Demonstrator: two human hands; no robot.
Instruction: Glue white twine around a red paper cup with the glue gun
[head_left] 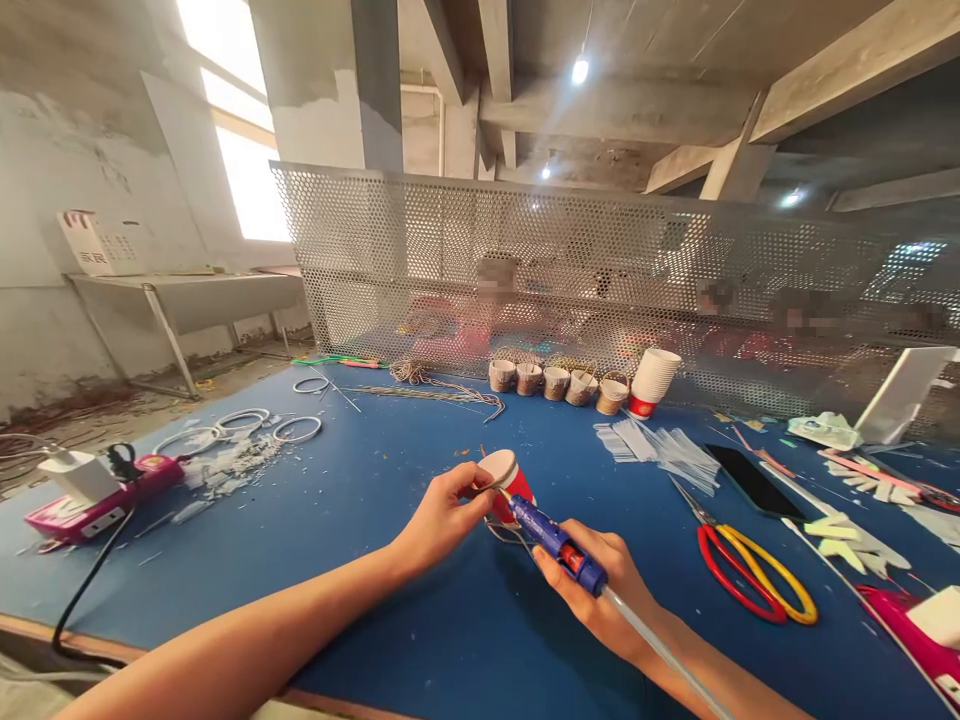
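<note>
My left hand point(450, 500) is closed in a pinch on a thin cord point(504, 538), a loop of which hangs below the fingers. Right beside those fingertips is a red and white paper cup point(523, 478), its white round end facing up; whether the hand also touches it is hard to see. My right hand point(600, 575) grips a blue hot glue gun point(551, 535). The gun's nozzle points up and left at the cup, close to the left fingertips. A long clear glue stick point(652, 640) sticks out of the gun's back end.
Several cord-wrapped cups point(555, 383) line the back, beside stacked paper cups point(654, 380). To the right lie glue sticks point(667, 452), a phone point(754, 482) and red-and-yellow-handled scissors point(750, 570). A pink power strip point(105, 510), white rings point(244, 422) and scraps are left. A perforated metal screen point(450, 240) stands behind.
</note>
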